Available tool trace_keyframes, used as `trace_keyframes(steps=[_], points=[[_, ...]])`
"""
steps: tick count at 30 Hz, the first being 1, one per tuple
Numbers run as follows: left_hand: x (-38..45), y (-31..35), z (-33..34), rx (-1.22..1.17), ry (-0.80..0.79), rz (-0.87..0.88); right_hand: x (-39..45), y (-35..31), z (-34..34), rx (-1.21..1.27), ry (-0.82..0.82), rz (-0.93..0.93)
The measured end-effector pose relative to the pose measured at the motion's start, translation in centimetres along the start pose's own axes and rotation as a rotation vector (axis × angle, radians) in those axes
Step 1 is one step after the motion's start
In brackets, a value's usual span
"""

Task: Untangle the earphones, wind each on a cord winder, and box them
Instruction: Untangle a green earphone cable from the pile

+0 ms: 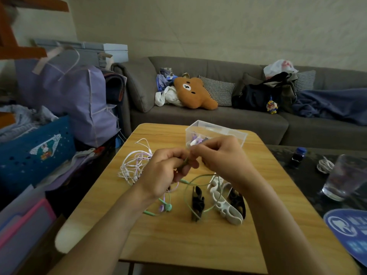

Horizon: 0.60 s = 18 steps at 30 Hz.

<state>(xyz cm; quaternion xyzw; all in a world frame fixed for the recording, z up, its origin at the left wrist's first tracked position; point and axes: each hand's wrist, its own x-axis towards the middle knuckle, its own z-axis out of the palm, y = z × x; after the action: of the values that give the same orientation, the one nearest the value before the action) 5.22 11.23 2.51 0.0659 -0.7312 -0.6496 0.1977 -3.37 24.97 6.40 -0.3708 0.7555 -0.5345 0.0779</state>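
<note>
Head cam is looking down at a wooden table (198,241) with both hands working just above its middle. Left hand (168,171) is gripping a small dark winder (183,163), fingers curled round it, and right hand (220,155) is pinching the green cord (195,178) right next to it, so I'm guessing the green set is getting wound on right now. Its buds (166,207) are still lying loose on the table under the left wrist, so that winding is barely started.

Progress-wise: the clear box (236,133) at the far edge is already holding what looks like one wound set, purplish-white, though it's hard to make out through the plastic. A white and pink tangle (135,165) is sitting near the left edge, totally untouched by the look of it. Spare winders are waiting near the middle: a black one (197,203), a white one (224,203), and another dark one (238,201) just beside it.

So roughly a third done, I'd say. Green needs finishing and boxing, then that tangle needs separating.
</note>
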Motion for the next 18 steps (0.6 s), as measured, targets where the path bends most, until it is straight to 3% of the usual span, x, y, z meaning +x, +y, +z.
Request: trace_keyframes(steps=[6,8,11,14,18], points=[[0.4,-0.2,-1.1,0.025,0.098,-0.078,0.3,0.5,-2.4,0.139,0.214,0.052],[0.4,-0.2,-1.3,-0.031,0.046,-0.165,0.2,1.0,-3.2,0.138,0.285,0.044],[0.1,0.2,-1.2,-0.267,-0.169,-0.282,0.4,2.1,-3.6,0.168,0.374,0.086],[-0.1,0.5,-1.0,-0.479,-0.324,-0.315,0.6,2.8,-3.3,0.194,0.37,0.138],[0.0,0.6,-1.5,-0.763,-0.325,-0.295,0.9,3.5,-2.3,0.001,0.22,0.145]])
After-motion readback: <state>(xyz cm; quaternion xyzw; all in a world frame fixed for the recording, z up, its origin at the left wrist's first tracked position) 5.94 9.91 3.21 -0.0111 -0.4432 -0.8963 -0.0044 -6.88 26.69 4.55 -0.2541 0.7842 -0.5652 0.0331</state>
